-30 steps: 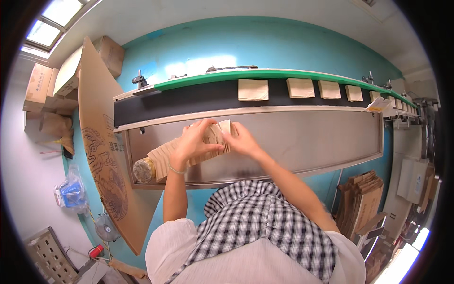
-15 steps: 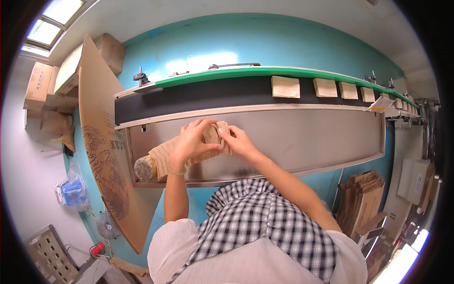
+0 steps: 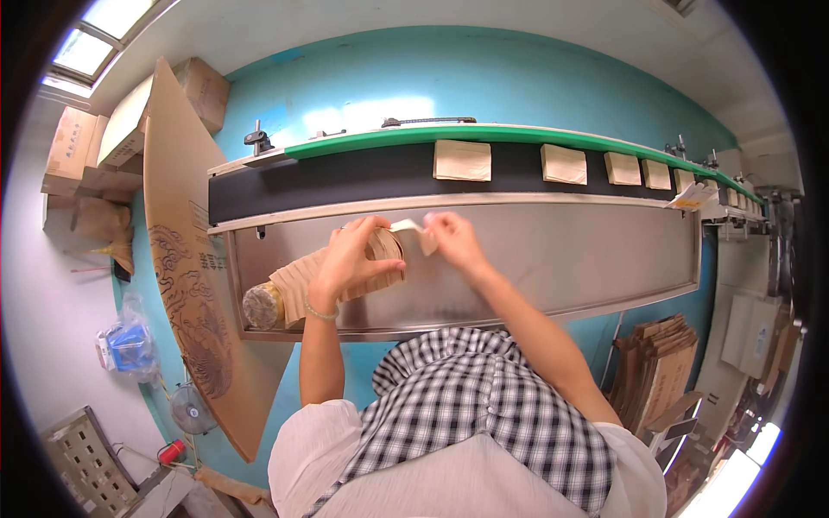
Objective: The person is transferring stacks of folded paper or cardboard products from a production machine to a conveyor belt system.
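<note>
A long row of folded beige paper napkins [image 3: 298, 278] lies on its side in a metal tray [image 3: 553, 250]. My left hand [image 3: 348, 259] is wrapped over the row near its right end, with the thumb in front and the fingers behind. At that end my right hand [image 3: 454, 242] pinches a folded napkin [image 3: 427, 240], bent and partly drawn away from the row. A round, mottled grey-and-yellow block [image 3: 262, 306] rests against the row's left end.
Beyond the tray runs a black conveyor belt [image 3: 345, 177] with a green rail, carrying several beige folded packs [image 3: 462, 161]. A large cardboard sheet [image 3: 194, 285] stands at the left. Flattened cartons [image 3: 656, 367] lean at the lower right.
My right hand has moved slightly right and up from the row's end, pulling a napkin outward. My left hand stays put. The packs on the belt have shifted left.
</note>
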`<state>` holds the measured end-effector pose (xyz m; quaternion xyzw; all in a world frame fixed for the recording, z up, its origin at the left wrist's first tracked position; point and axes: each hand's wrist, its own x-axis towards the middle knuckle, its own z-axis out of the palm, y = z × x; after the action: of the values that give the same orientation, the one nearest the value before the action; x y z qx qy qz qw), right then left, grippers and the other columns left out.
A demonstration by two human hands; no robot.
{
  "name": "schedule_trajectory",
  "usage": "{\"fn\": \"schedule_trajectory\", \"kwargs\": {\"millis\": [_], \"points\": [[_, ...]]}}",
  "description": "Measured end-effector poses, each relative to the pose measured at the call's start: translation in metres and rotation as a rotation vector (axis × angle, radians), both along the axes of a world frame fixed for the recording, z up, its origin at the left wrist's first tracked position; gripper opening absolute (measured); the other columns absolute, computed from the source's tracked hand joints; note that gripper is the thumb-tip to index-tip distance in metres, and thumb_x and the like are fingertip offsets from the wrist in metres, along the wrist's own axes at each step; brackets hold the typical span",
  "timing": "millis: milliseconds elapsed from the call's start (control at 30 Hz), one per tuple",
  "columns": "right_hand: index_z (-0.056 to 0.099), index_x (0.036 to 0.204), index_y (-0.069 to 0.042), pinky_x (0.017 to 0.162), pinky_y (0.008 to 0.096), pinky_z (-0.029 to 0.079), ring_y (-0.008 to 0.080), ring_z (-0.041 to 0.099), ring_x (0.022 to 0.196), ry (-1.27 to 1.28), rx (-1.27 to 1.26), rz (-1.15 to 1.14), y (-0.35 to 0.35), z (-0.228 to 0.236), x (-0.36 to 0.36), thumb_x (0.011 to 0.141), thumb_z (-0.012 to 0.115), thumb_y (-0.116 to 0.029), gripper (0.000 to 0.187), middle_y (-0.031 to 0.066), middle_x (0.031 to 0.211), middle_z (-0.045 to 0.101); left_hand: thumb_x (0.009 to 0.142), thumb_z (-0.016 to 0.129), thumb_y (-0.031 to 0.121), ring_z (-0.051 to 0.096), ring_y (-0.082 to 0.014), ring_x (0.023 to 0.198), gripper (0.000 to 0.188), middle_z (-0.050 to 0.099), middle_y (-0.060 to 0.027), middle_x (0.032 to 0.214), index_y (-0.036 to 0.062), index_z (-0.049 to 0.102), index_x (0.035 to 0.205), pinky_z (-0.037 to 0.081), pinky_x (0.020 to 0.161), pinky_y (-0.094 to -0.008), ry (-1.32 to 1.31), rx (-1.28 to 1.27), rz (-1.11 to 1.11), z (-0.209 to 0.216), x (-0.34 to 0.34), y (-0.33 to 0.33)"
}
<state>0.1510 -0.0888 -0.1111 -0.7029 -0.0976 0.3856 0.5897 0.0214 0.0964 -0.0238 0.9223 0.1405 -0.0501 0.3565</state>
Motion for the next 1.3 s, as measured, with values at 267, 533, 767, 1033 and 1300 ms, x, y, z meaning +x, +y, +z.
{"fn": "schedule_trajectory", "kwargs": {"millis": [267,533,767,1033,1300], "points": [[0.066,0.106,-0.006,0.090,0.0432,0.045,0.0320,0.061,0.103,-0.777,-0.218,0.231,0.013,0.038,-0.038,0.097,0.062,-0.028,0.024,0.0131,0.107,0.065,0.069,0.085,0.043,0.056,-0.0299,0.120,0.063,0.063,-0.0103,0.122,0.0113,0.062,0.118,0.036,0.105,-0.0474,-0.171,0.101,0.117,0.001,-0.018,-0.005],[0.049,0.134,0.004,0.092,0.0372,0.052,0.0293,0.063,0.105,-0.143,-0.018,0.396,0.014,0.038,-0.047,0.095,0.068,-0.039,0.061,0.0231,0.122,0.059,0.084,0.080,0.017,0.056,-0.0335,0.108,0.039,0.060,-0.0142,0.113,0.0017,0.060,0.113,0.044,0.097,-0.0443,-0.537,0.604,1.101,-0.020,-0.105,-0.055],[0.047,0.139,0.001,0.102,0.0378,0.046,0.0302,0.056,0.120,-0.512,-0.099,0.421,0.033,0.056,-0.048,0.093,0.071,-0.038,0.065,0.0190,0.129,0.052,0.086,0.081,0.025,0.057,-0.0241,0.095,0.046,0.055,-0.0143,0.110,-0.0025,0.052,0.110,0.049,0.086,-0.0354,-0.734,0.041,1.591,-0.058,-0.152,-0.054],[0.055,0.134,0.001,0.099,0.0350,0.048,0.0246,0.061,0.116,-0.488,-0.037,0.379,0.013,0.030,-0.001,0.091,0.073,-0.037,0.059,0.0165,0.125,0.062,0.086,0.079,0.024,0.058,-0.0273,0.101,0.046,0.062,-0.0138,0.107,0.0006,0.063,0.122,0.049,0.089,-0.0385,-0.259,0.200,1.190,-0.029,-0.111,-0.072],[0.064,0.122,0.004,0.089,0.0276,0.049,0.0138,0.064,0.100,0.053,0.025,0.160,-0.035,0.028,0.020,0.098,0.066,-0.034,0.044,0.0096,0.111,0.069,0.077,0.082,0.049,0.046,-0.0420,0.131,0.083,0.049,-0.0266,0.138,0.0110,0.049,0.143,0.041,0.101,-0.0520,-0.309,0.304,0.922,-0.010,-0.036,-0.078]]}}
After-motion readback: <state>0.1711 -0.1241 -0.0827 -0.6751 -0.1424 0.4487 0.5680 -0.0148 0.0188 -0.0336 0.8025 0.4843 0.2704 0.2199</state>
